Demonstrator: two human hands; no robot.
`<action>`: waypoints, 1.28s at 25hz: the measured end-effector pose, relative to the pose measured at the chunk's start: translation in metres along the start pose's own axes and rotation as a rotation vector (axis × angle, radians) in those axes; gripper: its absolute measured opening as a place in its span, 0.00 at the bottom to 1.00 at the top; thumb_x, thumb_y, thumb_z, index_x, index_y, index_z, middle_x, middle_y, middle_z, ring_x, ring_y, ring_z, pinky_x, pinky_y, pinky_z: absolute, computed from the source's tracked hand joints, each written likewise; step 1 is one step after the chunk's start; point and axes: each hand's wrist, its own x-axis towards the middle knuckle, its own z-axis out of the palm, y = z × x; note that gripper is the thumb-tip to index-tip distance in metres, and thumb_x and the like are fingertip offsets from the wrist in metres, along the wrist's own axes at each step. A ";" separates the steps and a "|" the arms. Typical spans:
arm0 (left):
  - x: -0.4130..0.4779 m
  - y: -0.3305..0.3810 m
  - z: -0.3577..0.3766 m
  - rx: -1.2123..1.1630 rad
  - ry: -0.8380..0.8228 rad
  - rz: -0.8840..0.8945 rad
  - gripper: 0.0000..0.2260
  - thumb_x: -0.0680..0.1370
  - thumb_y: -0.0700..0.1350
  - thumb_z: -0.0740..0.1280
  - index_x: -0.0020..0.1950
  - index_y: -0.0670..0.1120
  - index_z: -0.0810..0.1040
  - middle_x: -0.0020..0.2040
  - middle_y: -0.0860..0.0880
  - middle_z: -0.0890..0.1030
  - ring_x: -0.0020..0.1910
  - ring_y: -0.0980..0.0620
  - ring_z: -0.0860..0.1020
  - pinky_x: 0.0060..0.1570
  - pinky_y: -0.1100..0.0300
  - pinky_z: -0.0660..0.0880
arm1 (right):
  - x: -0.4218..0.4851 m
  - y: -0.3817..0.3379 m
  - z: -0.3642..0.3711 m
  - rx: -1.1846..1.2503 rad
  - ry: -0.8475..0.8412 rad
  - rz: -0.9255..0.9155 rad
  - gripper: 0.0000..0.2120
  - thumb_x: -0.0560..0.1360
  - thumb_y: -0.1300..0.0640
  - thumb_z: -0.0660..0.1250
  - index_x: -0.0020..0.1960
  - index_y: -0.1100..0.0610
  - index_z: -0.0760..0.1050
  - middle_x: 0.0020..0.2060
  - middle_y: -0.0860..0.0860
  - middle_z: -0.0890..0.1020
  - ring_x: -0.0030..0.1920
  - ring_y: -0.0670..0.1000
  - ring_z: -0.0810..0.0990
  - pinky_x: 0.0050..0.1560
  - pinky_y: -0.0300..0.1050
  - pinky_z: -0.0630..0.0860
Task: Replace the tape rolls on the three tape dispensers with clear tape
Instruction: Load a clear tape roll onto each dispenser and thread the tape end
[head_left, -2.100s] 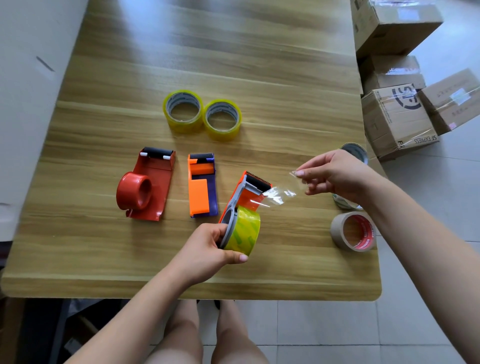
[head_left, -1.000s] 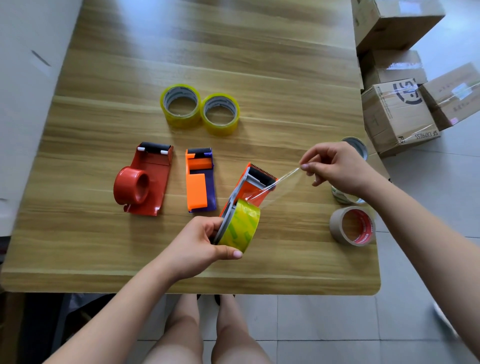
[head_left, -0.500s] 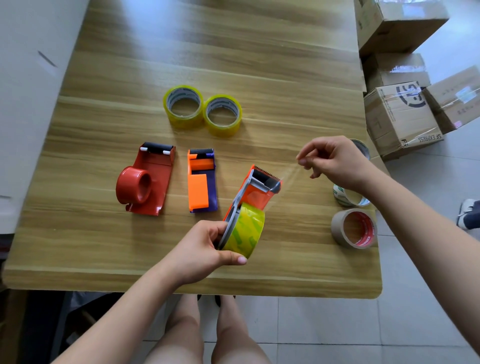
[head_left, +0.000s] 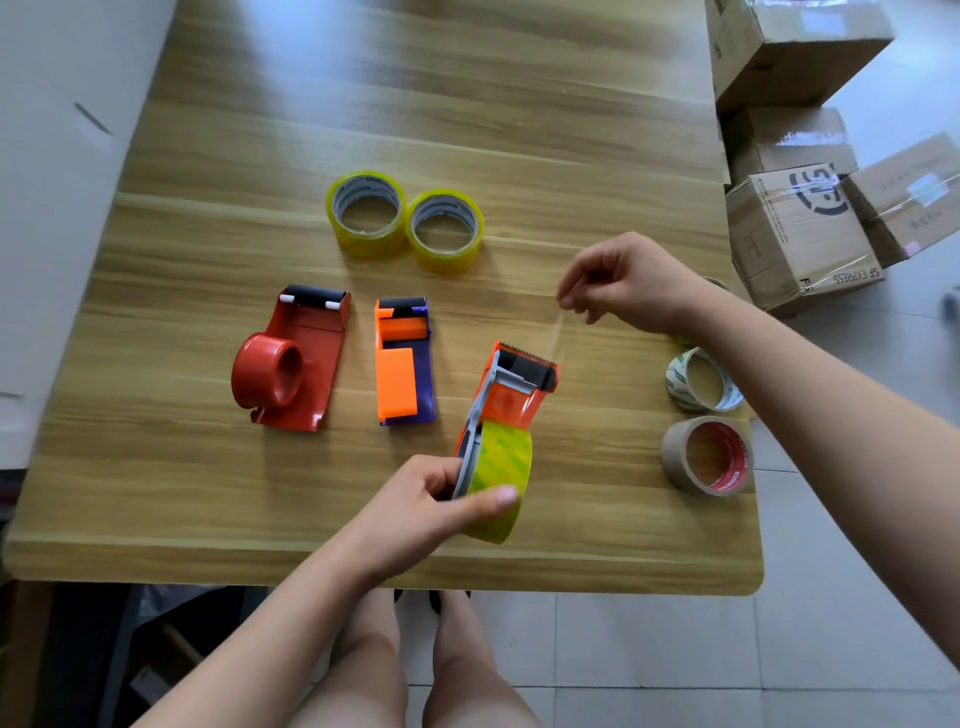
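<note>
Left hand (head_left: 415, 512) grip clamps loaded orange dispenser (head_left: 506, 410) | right hand (head_left: 631, 283) grip pinches clear tape strand (head_left: 557, 332) | red dispenser (head_left: 291, 364), orange-purple dispenser (head_left: 402, 361) empty; two clear rolls (head_left: 405, 221) wait on table (head_left: 363, 104)

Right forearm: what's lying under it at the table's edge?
Under the right forearm a green-and-white printed tape roll shows, with a brown roll nearer. Another roll's edge peeks out behind the wrist; the rest is covered.

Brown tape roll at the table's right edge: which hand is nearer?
Right. The right hand hovers above and beyond the brown tape roll, pinching a tape strand. The left hand holds the loaded dispenser, farther left.
</note>
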 end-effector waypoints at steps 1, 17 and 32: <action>0.001 0.000 0.002 -0.031 0.036 -0.016 0.16 0.71 0.55 0.71 0.38 0.42 0.82 0.35 0.46 0.83 0.36 0.57 0.79 0.41 0.64 0.77 | 0.001 -0.002 0.000 -0.016 -0.004 -0.008 0.09 0.71 0.74 0.64 0.45 0.65 0.80 0.36 0.59 0.80 0.29 0.45 0.77 0.36 0.40 0.78; -0.007 -0.005 -0.005 -0.012 -0.115 0.032 0.14 0.72 0.46 0.68 0.52 0.38 0.80 0.49 0.37 0.83 0.47 0.49 0.81 0.52 0.55 0.78 | 0.019 -0.014 0.000 -0.058 -0.151 -0.032 0.08 0.71 0.74 0.66 0.44 0.65 0.80 0.31 0.49 0.80 0.27 0.39 0.76 0.34 0.32 0.75; -0.014 -0.007 -0.022 -0.067 -0.054 0.101 0.12 0.71 0.42 0.69 0.50 0.36 0.81 0.47 0.33 0.82 0.45 0.49 0.80 0.49 0.59 0.78 | 0.004 -0.006 -0.012 0.038 -0.171 0.067 0.02 0.71 0.69 0.68 0.43 0.64 0.78 0.32 0.59 0.77 0.29 0.46 0.78 0.32 0.33 0.76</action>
